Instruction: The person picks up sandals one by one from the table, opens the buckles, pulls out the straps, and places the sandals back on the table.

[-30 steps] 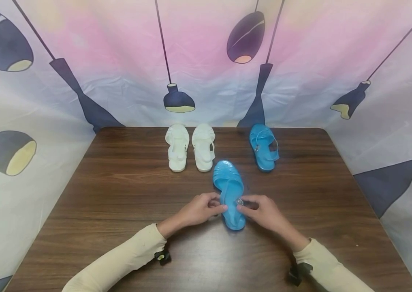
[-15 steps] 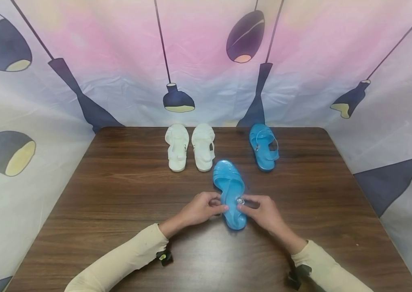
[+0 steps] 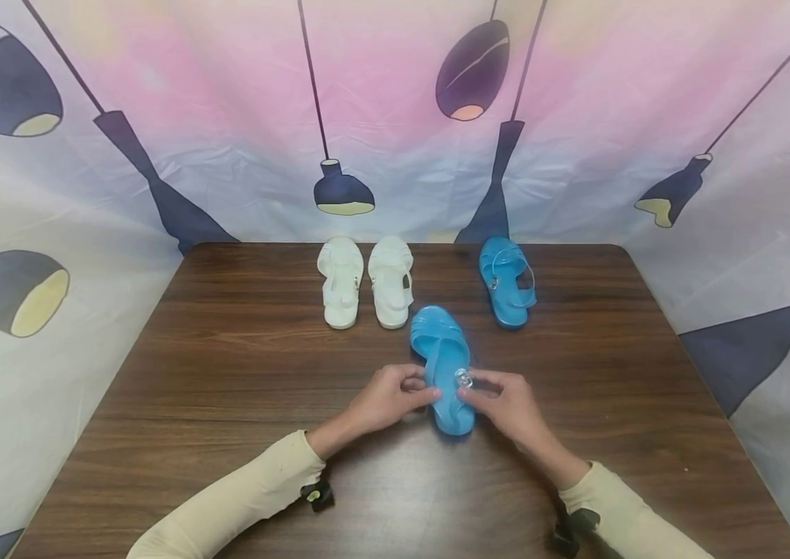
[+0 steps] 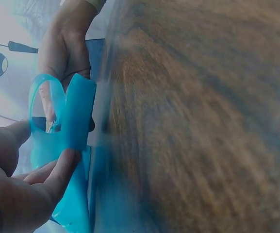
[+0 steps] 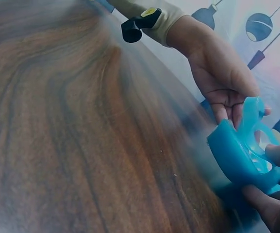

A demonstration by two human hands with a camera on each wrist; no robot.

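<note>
A blue sandal (image 3: 440, 330) points away from me at the middle of the table, with its toe angled slightly left. My left hand (image 3: 389, 397) pinches its left side near the strap. On the opposite side, my right hand (image 3: 510, 404) holds the edge around the metal buckle (image 3: 463, 378) between thumb and fingers. Seen from the left wrist, the heel (image 4: 79, 109) stands a little off the tabletop, and the back strap (image 4: 47, 87) loops beside it. The right wrist view also has the sole's heel end (image 5: 232, 153) raised. Some fingertips are hidden behind the sandal.
Two white sandals (image 3: 340, 287) stand side by side at the back of the brown wooden table (image 3: 241, 373). Another blue sandal (image 3: 509, 303) sits at the back right. A printed cloth (image 3: 395, 93) with lamp pictures hangs behind the table's far edge.
The held sandal has shifted slightly right and away from me, and its buckle side has turned more into view. Both hands keep their hold on it. The other sandals stay put.
</note>
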